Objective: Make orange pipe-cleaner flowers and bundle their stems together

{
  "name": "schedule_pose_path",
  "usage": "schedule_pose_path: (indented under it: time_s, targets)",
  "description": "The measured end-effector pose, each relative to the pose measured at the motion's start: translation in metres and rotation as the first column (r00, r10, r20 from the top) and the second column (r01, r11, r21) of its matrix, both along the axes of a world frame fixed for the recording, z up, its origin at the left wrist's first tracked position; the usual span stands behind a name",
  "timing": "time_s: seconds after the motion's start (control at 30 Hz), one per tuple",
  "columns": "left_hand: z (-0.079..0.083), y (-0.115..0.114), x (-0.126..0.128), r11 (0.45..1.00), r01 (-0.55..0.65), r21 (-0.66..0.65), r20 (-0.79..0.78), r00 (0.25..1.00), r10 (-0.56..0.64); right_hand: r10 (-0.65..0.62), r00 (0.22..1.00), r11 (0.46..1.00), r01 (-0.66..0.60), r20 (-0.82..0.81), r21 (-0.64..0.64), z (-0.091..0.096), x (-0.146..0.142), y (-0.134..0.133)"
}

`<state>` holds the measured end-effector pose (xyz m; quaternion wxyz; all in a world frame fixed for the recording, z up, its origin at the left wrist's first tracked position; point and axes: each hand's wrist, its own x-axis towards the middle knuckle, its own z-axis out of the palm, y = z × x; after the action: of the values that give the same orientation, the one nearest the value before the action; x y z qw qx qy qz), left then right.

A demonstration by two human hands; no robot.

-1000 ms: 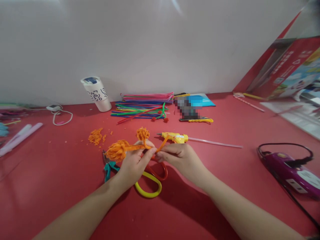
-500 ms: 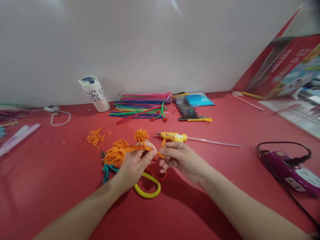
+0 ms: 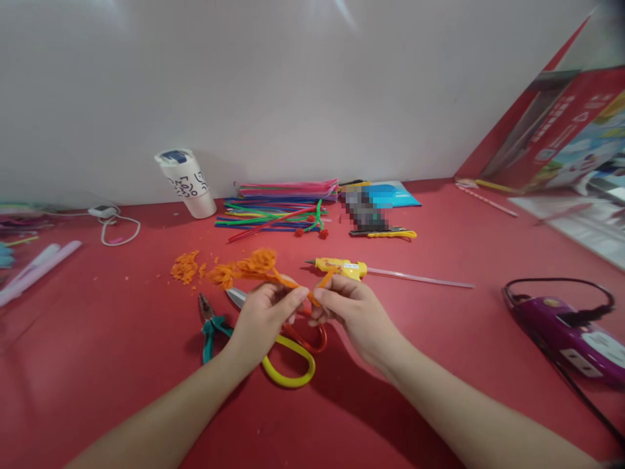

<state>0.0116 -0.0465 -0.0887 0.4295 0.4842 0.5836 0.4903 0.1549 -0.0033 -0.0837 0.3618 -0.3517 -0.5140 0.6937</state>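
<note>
My left hand (image 3: 267, 312) pinches an orange pipe-cleaner piece (image 3: 283, 280), with fluffy orange tufts (image 3: 256, 262) pointing away to the left. Between thumb and fingers, my right hand (image 3: 349, 309) grips the free end of the same orange strand, which bends up over the fingertips. The fingertips of both hands almost meet. Below them lie scissors (image 3: 293, 384) with one yellow and one red handle loop, partly covered by my left hand. Pliers (image 3: 209, 326) with teal handles rest left of that hand.
Orange fluff scraps (image 3: 184, 267) lie at left. Behind the hands are a yellow glue gun (image 3: 339, 266) with a long glue stick, several coloured pipe cleaners (image 3: 273, 212) and a white tumbler (image 3: 188, 182). A purple power strip (image 3: 561, 326) with a black cord sits at right.
The orange tufts have tilted up and back, away from me, uncovering the pliers and the scissors' blade. Both hands keep their pinch near the same spot.
</note>
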Motion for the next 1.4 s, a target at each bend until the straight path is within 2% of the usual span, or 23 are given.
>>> schedule_pose_path:
  time_s: [0.03,0.07,0.1,0.17,0.23,0.27,0.3,0.33,0.37,0.47,0.53,0.63,0.67,0.7,0.73,0.77,0.83,0.87,0.9,0.97,1.07,1.3,1.4]
  targets:
    - [-0.002,0.000,0.001,0.999,-0.027,-0.028,0.036,0.999,0.028,-0.069,0.994,0.987,0.055,0.086,0.152,-0.001,-0.001,-0.002]
    - [-0.003,0.000,0.003,0.998,-0.042,-0.049,0.076,0.996,0.045,-0.143,0.974,0.942,0.080,0.173,0.326,-0.002,-0.001,-0.004]
    - [-0.005,0.000,0.004,0.997,-0.047,-0.063,0.118,0.991,0.055,-0.218,0.945,0.863,0.070,0.243,0.501,-0.004,-0.001,-0.005]
    - [-0.006,-0.001,0.006,0.994,-0.068,-0.083,0.199,0.976,0.083,-0.345,0.892,0.626,-0.014,0.293,0.779,-0.007,-0.001,-0.006]
    - [-0.006,-0.001,0.007,0.990,-0.097,-0.099,0.232,0.965,0.118,-0.414,0.871,0.384,-0.095,0.263,0.918,-0.010,0.001,-0.005]
    - [-0.005,-0.002,0.008,0.989,-0.109,-0.101,0.226,0.966,0.129,-0.429,0.869,0.293,-0.123,0.246,0.948,-0.011,0.002,-0.005]
    - [-0.003,-0.002,0.008,0.988,-0.115,-0.099,0.207,0.969,0.134,-0.437,0.868,0.233,-0.145,0.237,0.962,-0.011,0.002,-0.004]
    - [-0.002,-0.003,0.008,0.988,-0.123,-0.093,0.180,0.974,0.138,-0.439,0.866,0.204,-0.162,0.238,0.965,-0.011,0.002,-0.003]
    - [0.000,-0.003,0.007,0.988,-0.129,-0.085,0.149,0.979,0.141,-0.435,0.867,0.205,-0.166,0.241,0.965,-0.012,0.002,-0.003]
    - [0.006,-0.004,0.007,0.984,-0.167,-0.062,0.082,0.982,0.172,-0.404,0.885,0.276,-0.121,0.230,0.953,-0.013,0.002,-0.002]
    - [0.009,-0.004,0.007,0.980,-0.194,-0.049,0.085,0.977,0.198,-0.379,0.898,0.304,-0.106,0.222,0.947,-0.014,0.002,-0.002]
    - [0.012,-0.004,0.007,0.980,-0.200,-0.022,0.115,0.973,0.201,-0.355,0.907,0.315,-0.112,0.226,0.943,-0.014,0.002,-0.004]
    - [0.012,-0.003,0.007,0.981,-0.191,-0.008,0.127,0.973,0.191,-0.344,0.910,0.340,-0.112,0.234,0.934,-0.013,0.002,-0.004]
    - [0.012,-0.003,0.007,0.983,-0.181,0.005,0.138,0.974,0.179,-0.325,0.912,0.392,-0.111,0.250,0.913,-0.012,0.002,-0.004]
    - [0.012,-0.003,0.006,0.985,-0.169,0.019,0.149,0.975,0.164,-0.294,0.917,0.479,-0.103,0.270,0.872,-0.010,0.001,-0.004]
    - [0.013,-0.003,0.005,0.987,-0.155,0.038,0.160,0.976,0.147,-0.240,0.929,0.596,-0.089,0.283,0.798,-0.009,0.001,-0.004]
    - [0.013,-0.003,0.004,0.990,-0.108,0.086,0.175,0.980,0.091,-0.082,0.971,0.841,-0.053,0.224,0.538,-0.006,0.000,-0.002]
    - [0.014,-0.003,0.003,0.990,-0.076,0.117,0.174,0.983,0.055,-0.008,0.989,0.924,-0.050,0.149,0.379,-0.006,0.000,-0.001]
    - [0.015,-0.003,0.003,0.988,-0.046,0.149,0.165,0.986,0.021,0.049,0.997,0.970,-0.062,0.061,0.235,-0.006,-0.001,0.001]
    - [0.017,-0.003,0.002,0.980,-0.002,0.197,0.125,0.992,-0.024,0.115,0.990,0.993,-0.113,-0.079,0.032,-0.006,-0.001,0.003]
    - [0.017,-0.005,0.001,0.975,0.026,0.221,0.076,0.996,-0.044,0.166,0.968,0.973,-0.192,-0.189,-0.130,-0.008,0.000,0.004]
    - [0.012,-0.007,-0.001,0.961,0.178,0.210,0.216,0.951,-0.223,0.286,0.915,0.889,-0.364,-0.284,-0.278,-0.005,0.001,0.004]
    - [0.011,-0.007,-0.002,0.961,0.170,0.216,0.191,0.958,-0.213,0.286,0.909,0.874,-0.377,-0.303,-0.306,-0.004,0.001,0.003]
